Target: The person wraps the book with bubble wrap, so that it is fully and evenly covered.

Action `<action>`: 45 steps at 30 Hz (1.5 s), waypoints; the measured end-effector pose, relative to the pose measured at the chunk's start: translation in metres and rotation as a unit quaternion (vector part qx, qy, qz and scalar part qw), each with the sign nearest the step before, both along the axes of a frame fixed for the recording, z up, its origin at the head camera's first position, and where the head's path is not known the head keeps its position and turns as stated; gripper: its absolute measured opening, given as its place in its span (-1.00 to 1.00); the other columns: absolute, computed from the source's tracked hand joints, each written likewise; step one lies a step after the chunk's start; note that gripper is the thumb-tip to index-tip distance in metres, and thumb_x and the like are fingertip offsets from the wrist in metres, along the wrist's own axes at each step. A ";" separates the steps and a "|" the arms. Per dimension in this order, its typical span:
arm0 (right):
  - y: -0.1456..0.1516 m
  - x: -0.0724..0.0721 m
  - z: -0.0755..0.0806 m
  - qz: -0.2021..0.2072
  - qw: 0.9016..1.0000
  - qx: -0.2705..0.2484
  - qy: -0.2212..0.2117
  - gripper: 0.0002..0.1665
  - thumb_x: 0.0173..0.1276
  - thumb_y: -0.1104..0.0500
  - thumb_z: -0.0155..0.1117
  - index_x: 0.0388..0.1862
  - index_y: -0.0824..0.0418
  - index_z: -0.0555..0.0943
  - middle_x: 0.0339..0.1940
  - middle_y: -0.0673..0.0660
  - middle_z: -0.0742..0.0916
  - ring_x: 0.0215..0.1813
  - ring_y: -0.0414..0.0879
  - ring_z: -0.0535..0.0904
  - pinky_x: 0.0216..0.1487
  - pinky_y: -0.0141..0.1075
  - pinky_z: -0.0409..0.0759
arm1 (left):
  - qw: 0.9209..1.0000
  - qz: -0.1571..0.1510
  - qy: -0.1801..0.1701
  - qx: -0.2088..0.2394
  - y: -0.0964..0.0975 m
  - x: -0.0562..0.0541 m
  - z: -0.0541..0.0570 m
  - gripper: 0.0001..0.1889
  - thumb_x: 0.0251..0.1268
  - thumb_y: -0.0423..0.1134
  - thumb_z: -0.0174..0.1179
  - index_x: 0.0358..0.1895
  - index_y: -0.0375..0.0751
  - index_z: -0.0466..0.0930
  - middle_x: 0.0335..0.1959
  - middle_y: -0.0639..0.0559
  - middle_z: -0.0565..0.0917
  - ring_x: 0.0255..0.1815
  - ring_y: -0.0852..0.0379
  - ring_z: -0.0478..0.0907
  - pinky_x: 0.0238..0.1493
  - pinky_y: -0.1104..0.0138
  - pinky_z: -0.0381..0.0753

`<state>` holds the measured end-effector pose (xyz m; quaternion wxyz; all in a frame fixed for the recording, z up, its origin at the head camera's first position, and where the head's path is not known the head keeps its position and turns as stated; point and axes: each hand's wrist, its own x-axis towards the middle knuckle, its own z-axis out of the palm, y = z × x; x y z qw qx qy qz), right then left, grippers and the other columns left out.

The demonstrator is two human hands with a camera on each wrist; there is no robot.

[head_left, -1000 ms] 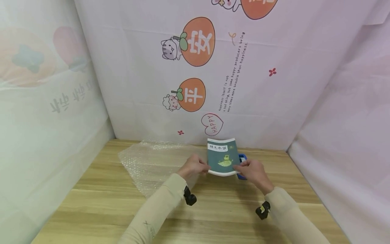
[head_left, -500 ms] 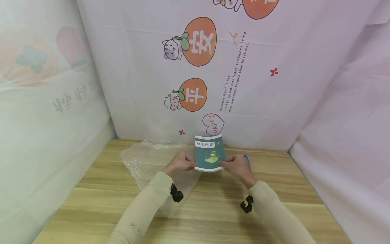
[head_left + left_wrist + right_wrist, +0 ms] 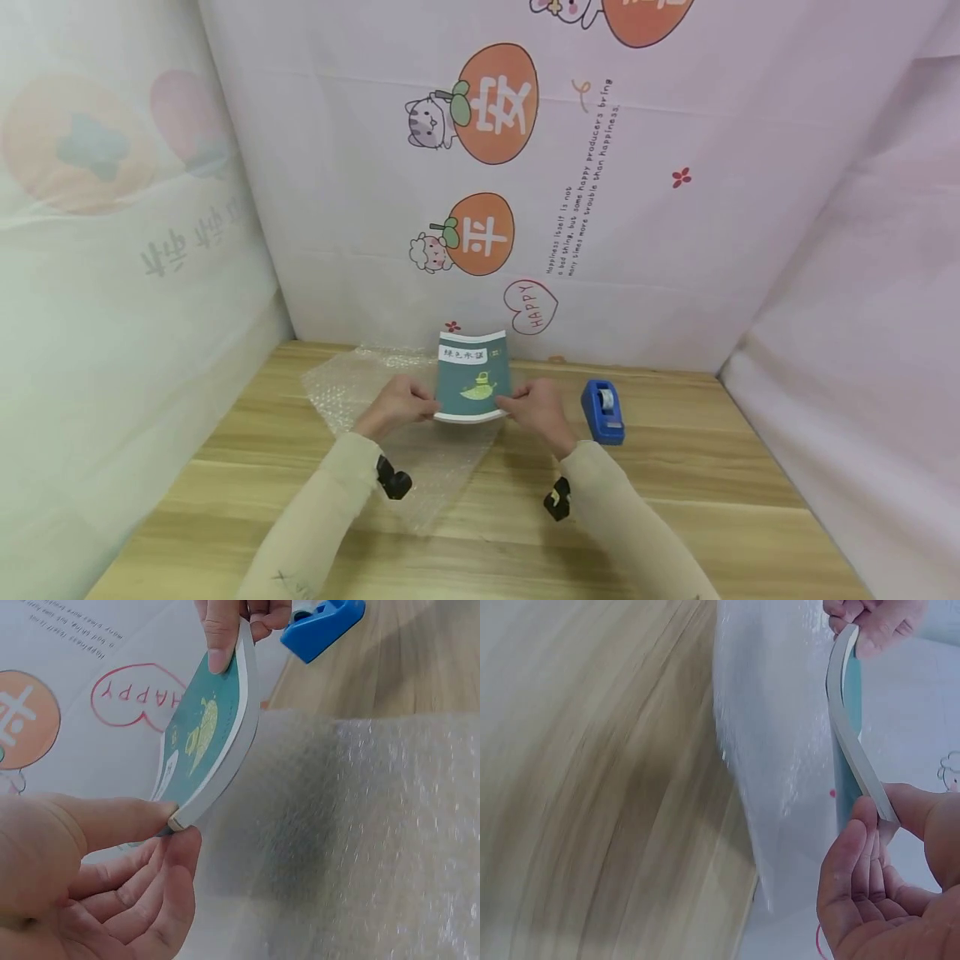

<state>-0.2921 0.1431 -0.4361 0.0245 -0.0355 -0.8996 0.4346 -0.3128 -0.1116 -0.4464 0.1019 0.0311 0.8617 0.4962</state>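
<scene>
A green book (image 3: 472,379) with a white title label and a yellow-green drawing is held up between both hands, its pages bowed. My left hand (image 3: 401,402) pinches its near left corner, thumb on the cover and fingers beneath, as the left wrist view shows. The near right corner is pinched the same way by my right hand (image 3: 542,410). Below and to the left of the book, a clear sheet of bubble wrap (image 3: 420,467) lies flat on the wooden table (image 3: 675,500). The wrap appears large in the left wrist view (image 3: 360,840).
A blue tape dispenser (image 3: 602,412) with a roll of tape stands on the table to the right of my right hand. White printed cloth (image 3: 622,250) hangs behind the table's back edge, and more cloth walls (image 3: 135,317) enclose both sides.
Both hands have carried the book leftward, from in front of the tape dispenser to above the bubble wrap. The tape dispenser, partly hidden before, is now fully in sight.
</scene>
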 end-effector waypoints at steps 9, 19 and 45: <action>-0.034 -0.003 -0.016 0.052 0.997 -0.037 0.051 -0.70 0.28 0.22 0.58 -0.59 0.32 0.74 -0.51 0.28 0.84 -0.48 0.03 0.79 -0.57 -0.48 0.44 | 0.999 0.021 0.021 -0.025 -0.038 0.012 -0.005 -0.86 0.32 -0.29 0.42 -0.27 -0.34 0.81 -0.45 0.03 0.79 -0.39 0.21 0.62 -0.36 0.43 0.57; -0.055 0.001 -0.036 0.071 0.996 -0.029 0.050 -0.72 0.31 0.15 0.58 -0.47 0.29 0.70 -0.54 0.05 0.73 -0.49 -0.23 0.53 -0.50 -0.43 0.50 | 0.998 0.058 0.016 -0.003 -0.056 0.027 -0.020 -0.85 0.31 -0.37 0.41 -0.21 -0.44 0.75 -0.36 -0.11 0.78 -0.34 0.16 0.66 -0.29 0.38 0.68; -0.075 -0.007 -0.067 0.111 0.993 0.025 0.018 -0.46 0.37 0.13 0.54 -0.79 0.20 0.57 -0.84 -0.12 0.46 -0.65 -0.23 0.34 -0.61 -0.43 0.25 | 0.993 0.082 0.029 -0.080 -0.069 0.028 -0.043 -0.74 0.26 -0.39 0.43 -0.59 -0.23 0.63 -0.63 0.06 0.60 -0.57 0.20 0.44 -0.53 0.41 0.42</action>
